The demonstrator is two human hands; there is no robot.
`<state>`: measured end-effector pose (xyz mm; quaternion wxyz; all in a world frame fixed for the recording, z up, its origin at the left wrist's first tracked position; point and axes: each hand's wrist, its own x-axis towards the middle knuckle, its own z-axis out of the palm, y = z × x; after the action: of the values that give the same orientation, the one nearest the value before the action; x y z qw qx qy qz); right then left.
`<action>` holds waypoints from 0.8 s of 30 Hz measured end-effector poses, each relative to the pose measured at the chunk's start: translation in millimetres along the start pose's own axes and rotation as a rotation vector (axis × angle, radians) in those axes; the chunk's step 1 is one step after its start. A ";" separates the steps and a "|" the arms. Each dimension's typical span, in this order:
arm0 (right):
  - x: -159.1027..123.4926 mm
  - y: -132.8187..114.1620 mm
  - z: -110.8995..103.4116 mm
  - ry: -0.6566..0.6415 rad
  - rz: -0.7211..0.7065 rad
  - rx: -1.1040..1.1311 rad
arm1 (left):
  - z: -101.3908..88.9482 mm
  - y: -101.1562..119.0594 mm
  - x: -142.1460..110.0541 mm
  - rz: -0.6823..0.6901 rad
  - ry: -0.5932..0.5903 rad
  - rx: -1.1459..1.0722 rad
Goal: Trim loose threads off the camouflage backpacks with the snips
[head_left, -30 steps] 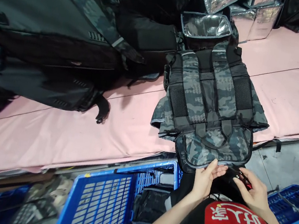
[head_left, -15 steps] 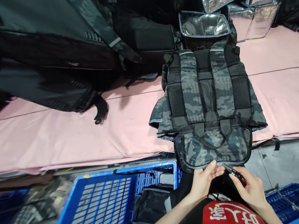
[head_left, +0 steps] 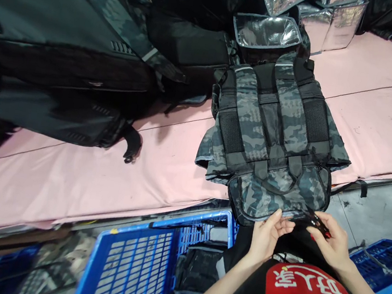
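A camouflage backpack (head_left: 289, 116) lies with its shoulder straps facing up, and its near flap hangs over the table's front edge. My left hand (head_left: 268, 235) pinches the lower hem of that flap between thumb and fingers. My right hand (head_left: 332, 241) is closed around dark thread snips (head_left: 319, 225) just right of the left hand. The tips of the snips point at the flap's hem; they are dark against it, and whether they touch it I cannot tell.
A pink-covered table (head_left: 163, 171) carries black bags (head_left: 65, 60) at left and silver-lined pouches (head_left: 266, 33) behind the backpack. Below the edge stand a blue crate (head_left: 131, 269) with dark bags in it and another blue crate (head_left: 383, 266) at right.
The thread snips have moved slightly right and turned in my right hand, away from the left fingertips. My left hand keeps its hold on the hem, and the backpack stays put.
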<state>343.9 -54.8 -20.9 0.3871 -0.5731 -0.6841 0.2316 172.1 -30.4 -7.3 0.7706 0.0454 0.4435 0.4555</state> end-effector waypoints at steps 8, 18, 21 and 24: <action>36.4 15.8 15.5 0.241 -0.229 -0.160 | -6.6 7.1 -14.9 0.201 -0.309 0.596; 68.5 6.9 -9.0 0.076 -0.367 -0.172 | 7.3 47.2 2.2 1.530 0.053 1.602; 72.9 0.5 -9.2 0.055 -0.318 -0.160 | 9.0 52.7 12.2 1.238 -0.060 1.560; 73.1 -8.8 -5.9 0.126 -0.155 -0.033 | 9.1 61.9 19.9 0.759 -0.098 1.506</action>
<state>340.1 12.8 8.5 0.4365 -0.5383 -0.7045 0.1530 141.6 23.4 14.8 0.3474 0.7125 0.5496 0.2637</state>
